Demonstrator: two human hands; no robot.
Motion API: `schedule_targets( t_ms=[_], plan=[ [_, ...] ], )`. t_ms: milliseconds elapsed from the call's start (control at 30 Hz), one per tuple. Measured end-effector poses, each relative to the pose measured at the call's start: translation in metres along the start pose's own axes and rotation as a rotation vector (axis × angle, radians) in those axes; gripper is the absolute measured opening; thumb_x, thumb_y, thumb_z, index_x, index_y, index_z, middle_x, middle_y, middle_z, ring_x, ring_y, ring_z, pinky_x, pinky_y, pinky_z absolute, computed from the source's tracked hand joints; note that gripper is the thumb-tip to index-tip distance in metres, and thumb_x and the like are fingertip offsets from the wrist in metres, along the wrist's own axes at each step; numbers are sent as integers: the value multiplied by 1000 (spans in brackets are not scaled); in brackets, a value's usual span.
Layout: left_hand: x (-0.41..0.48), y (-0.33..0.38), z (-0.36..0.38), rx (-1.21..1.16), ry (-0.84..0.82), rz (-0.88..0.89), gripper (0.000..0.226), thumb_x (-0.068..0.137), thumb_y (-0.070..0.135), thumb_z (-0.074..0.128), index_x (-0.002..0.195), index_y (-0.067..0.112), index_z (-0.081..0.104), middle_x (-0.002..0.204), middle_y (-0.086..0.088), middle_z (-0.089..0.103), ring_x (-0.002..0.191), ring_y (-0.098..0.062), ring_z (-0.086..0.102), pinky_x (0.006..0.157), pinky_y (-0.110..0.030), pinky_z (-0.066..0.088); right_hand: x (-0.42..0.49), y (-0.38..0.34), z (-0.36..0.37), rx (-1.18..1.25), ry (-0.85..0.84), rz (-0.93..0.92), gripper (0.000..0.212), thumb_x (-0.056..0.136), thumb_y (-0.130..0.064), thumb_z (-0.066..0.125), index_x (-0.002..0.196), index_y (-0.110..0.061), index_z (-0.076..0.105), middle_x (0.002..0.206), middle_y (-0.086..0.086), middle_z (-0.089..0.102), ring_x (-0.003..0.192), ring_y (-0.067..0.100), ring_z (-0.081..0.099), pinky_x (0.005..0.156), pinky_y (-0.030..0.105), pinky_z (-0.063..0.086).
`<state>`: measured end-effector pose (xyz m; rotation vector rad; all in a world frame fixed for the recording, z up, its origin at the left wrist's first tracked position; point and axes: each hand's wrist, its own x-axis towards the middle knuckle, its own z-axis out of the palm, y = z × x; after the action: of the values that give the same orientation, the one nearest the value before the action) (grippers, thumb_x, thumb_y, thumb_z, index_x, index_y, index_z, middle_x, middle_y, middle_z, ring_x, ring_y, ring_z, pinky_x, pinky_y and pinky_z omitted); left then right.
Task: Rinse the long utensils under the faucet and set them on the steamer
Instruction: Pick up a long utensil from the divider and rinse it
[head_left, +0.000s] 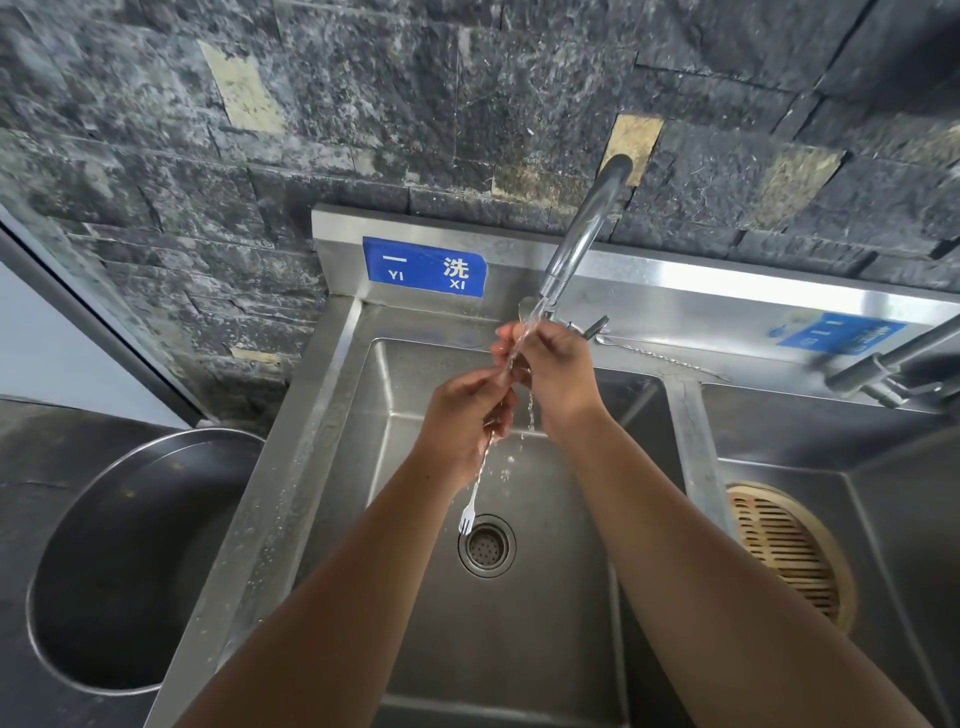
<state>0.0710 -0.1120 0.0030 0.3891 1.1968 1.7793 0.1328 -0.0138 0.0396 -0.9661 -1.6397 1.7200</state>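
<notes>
Two hands work one long utensil (480, 470) under the running faucet (576, 244). The left hand (465, 415) has its fingers curled round the middle of the thin shaft. The right hand (553, 374), just above and beyond it, pinches the upper end right beneath the spout, where the water strikes and runs down the metal. Below the left hand the small forked tip hangs free, just over the drain (487, 545) of the sink (332, 415).

To rinse it well, I'd slide the pinching fingers along the whole shaft while turning it in the stream and give the forked tip its share of water. The hold should be firm, since a wet, thin rod slips easily and the drain sits straight beneath.

To the right of the right hand, a second slim utensil (660, 358) lies on the sink's back ledge, seemingly not yet rinsed. Farther right and nearer the person, the slatted steamer (789, 551) rests in the neighbouring basin.

Behind the hands, to the left, a blue label (425, 267) reads "一洗" with "YI XI" beneath. Another blue label (841, 332), far to the right, is too blurred to read.
</notes>
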Motion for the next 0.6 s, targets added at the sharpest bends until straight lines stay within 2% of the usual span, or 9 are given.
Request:
schedule_targets(
  t_ms=[133, 333, 467, 600],
  plan=[
    [-3, 4, -4, -6, -4, 2, 19, 96, 10, 57, 86, 12, 73, 68, -1, 66, 47, -9, 49, 41, -20, 36, 4, -14, 1, 74, -14, -7, 24, 102, -9, 49, 87, -8, 68, 65, 0, 71, 55, 14, 63, 50, 28, 49],
    [-27, -13, -23, -81, -1, -55, 19, 96, 7, 55, 97, 7, 74, 67, -1, 60, 45, -7, 41, 36, -16, 27, -10, -11, 7, 146, -94, 46, 23, 105, -12, 48, 90, -5, 66, 69, 6, 67, 56, 18, 61, 58, 34, 52],
    [-45, -30, -41, -102, -47, -86, 23, 88, 16, 61, 102, -2, 67, 66, 4, 61, 43, -5, 40, 40, -19, 20, -14, -11, 11, 207, -97, 65, 23, 105, -10, 46, 91, -5, 64, 72, 8, 64, 60, 18, 59, 63, 34, 54],
    [-48, -34, -49, -33, -60, -85, 17, 87, 20, 66, 95, 6, 73, 66, 0, 58, 46, -8, 38, 42, -17, 25, -12, -17, 12, 234, -90, 53, 24, 105, -10, 47, 90, -6, 65, 71, 7, 63, 60, 18, 58, 63, 33, 54]
  ],
)
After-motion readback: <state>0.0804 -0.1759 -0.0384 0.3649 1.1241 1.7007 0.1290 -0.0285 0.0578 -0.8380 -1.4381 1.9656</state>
